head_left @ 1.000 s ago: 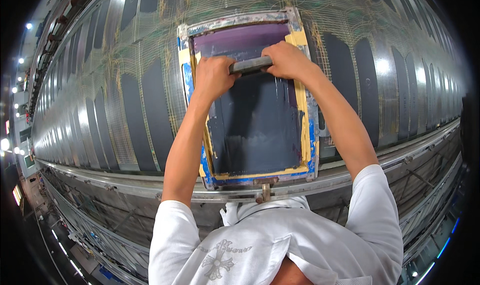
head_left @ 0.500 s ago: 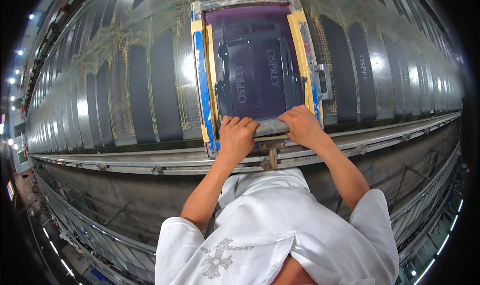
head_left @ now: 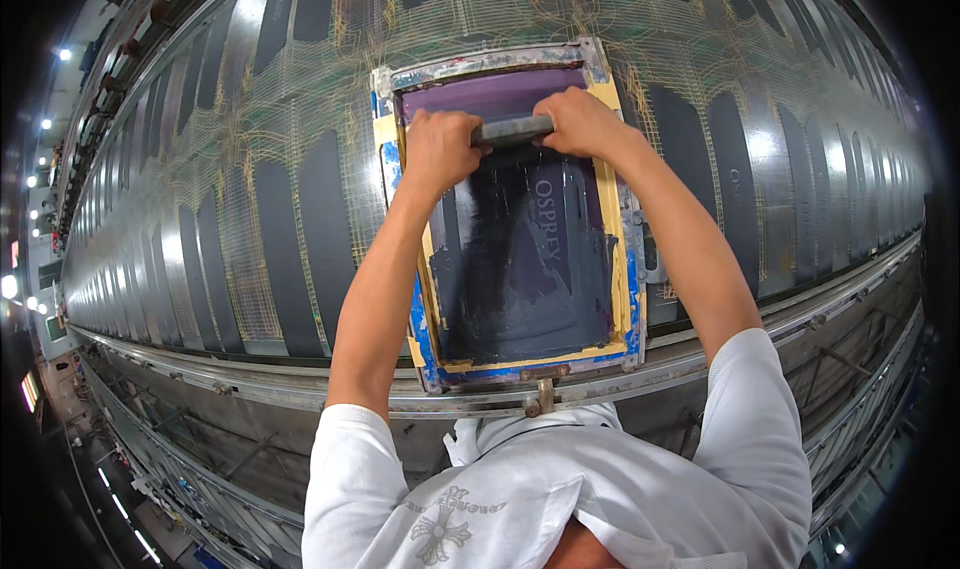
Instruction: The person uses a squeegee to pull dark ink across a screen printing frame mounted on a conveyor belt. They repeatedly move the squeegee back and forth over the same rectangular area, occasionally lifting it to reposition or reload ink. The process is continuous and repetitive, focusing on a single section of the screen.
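Note:
A screen-printing frame (head_left: 389, 214) lies on the long table, its edges covered with yellow and blue tape. Dark wet ink coats much of the purple mesh (head_left: 480, 86), and pale lettering shows through right of its middle. Toward the far end of the frame, my left hand (head_left: 443, 149) grips the left end of a grey squeegee (head_left: 512, 131). The other end is in my right hand (head_left: 582, 121), fingers wrapped over it. My hands hide both ends of the squeegee, and its lower edge is hard to see.
Rows of dark fabric pieces (head_left: 327, 229) lie across the shiny table, with yellow grid lines between them. A metal rail (head_left: 250, 371) runs along the near edge, where a small bracket (head_left: 545, 397) of the frame rests. A metal handle (head_left: 652, 254) juts from the frame's right side.
Both hands have pushed the squeegee from the near end of the frame to the far end. Dark ink now covers the left lettering. The view has shifted, so the frame appears lower.

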`<state>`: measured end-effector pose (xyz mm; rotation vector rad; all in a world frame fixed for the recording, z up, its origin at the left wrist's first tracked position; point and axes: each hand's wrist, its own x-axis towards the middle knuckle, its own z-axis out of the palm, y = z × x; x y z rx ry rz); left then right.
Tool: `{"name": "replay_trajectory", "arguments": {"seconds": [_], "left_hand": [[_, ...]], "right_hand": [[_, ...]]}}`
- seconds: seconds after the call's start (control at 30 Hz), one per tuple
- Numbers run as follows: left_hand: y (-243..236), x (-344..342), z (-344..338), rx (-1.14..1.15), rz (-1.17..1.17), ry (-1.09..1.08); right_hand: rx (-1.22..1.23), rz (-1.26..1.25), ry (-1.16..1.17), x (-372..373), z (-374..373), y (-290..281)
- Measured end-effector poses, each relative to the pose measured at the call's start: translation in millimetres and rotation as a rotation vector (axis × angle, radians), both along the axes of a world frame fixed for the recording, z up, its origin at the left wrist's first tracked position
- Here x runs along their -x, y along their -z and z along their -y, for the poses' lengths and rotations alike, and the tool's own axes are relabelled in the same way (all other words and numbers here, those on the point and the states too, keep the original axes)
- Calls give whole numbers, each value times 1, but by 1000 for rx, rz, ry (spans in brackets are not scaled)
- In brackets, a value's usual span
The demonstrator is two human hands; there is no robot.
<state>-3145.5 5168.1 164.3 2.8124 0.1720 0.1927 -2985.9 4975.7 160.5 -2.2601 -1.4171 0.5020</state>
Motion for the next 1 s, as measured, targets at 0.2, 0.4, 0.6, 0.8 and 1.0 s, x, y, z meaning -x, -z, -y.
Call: {"name": "replay_trajectory", "arguments": {"seconds": [0.2, 0.4, 0.6, 0.8, 1.0], "left_hand": [[6, -3, 2, -3, -17, -5], [9, 59, 38, 68, 12, -15], [12, 219, 148, 112, 117, 11], [3, 247, 169, 37, 93, -26], [5, 250, 168, 54, 113, -21]], "right_hand": [[49, -76, 19, -1, -2, 0], [-14, 48, -31, 57, 39, 6], [-14, 69, -98, 216, 151, 11], [-177, -157, 309, 189, 168, -23], [-159, -67, 984, 90, 184, 75]]}}
